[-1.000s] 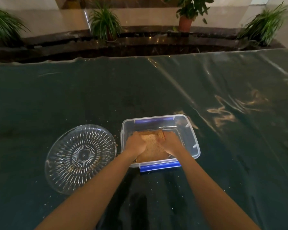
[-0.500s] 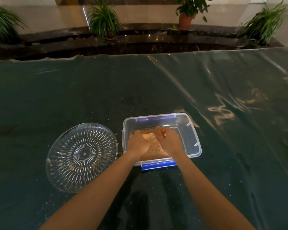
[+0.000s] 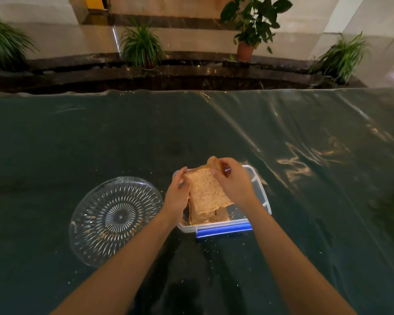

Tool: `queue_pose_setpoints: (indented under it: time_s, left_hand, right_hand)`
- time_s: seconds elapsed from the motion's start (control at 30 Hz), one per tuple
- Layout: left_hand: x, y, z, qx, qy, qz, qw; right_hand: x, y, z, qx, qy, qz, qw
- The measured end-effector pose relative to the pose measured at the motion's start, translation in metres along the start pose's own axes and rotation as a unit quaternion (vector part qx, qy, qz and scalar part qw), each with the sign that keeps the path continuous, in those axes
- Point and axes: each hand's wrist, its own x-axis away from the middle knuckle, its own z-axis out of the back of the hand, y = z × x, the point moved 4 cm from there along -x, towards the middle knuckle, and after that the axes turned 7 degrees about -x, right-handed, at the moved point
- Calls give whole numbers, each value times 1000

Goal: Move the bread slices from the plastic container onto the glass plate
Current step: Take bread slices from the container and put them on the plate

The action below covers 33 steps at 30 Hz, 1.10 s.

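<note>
A stack of brown bread slices (image 3: 206, 194) is held tilted above the clear plastic container (image 3: 261, 196), which has a blue clip on its near side. My left hand (image 3: 176, 196) grips the stack's left edge and my right hand (image 3: 233, 183) grips its top right corner. More bread (image 3: 221, 216) lies in the container under the raised stack. The round cut-glass plate (image 3: 114, 220) sits left of the container, holding only crumbs.
A dark green table cover under clear plastic film (image 3: 305, 155) spreads all around, with crumbs scattered near the container. Potted plants (image 3: 248, 26) stand on a dark ledge beyond the table's far edge.
Both hands were down inside the container on the bread. Now they have lifted a stack of slices up, tilted, above the container.
</note>
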Motion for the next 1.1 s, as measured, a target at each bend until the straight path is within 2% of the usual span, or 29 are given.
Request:
queue_pose_setpoints:
  time_s: [0.17,0.37,0.5,0.6,0.83,1.1]
  left_hand:
    - [8,19,37,40,-13,-38,998]
    - [19,34,104,49,65,-98,992]
    - [16,22,154,12,110,-80,991]
    - [7,-3,188,-45,129,-34,990]
    - [-16,-72,230,-95,149,56,983]
    - [-52,-95,239,-217,139,60,964]
  right_hand:
    - [1,-28,6,-22,-21,6,1000]
    - [2,-67,-37,-64,-59,15,996]
    - [1,-82,-89,-77,-95,-1,992]
    - [2,-78,-134,-48,-129,-33,990]
    - [6,-51,-222,17,-182,-93,979]
    - [-8,-35,-261,78,-159,-101,979]
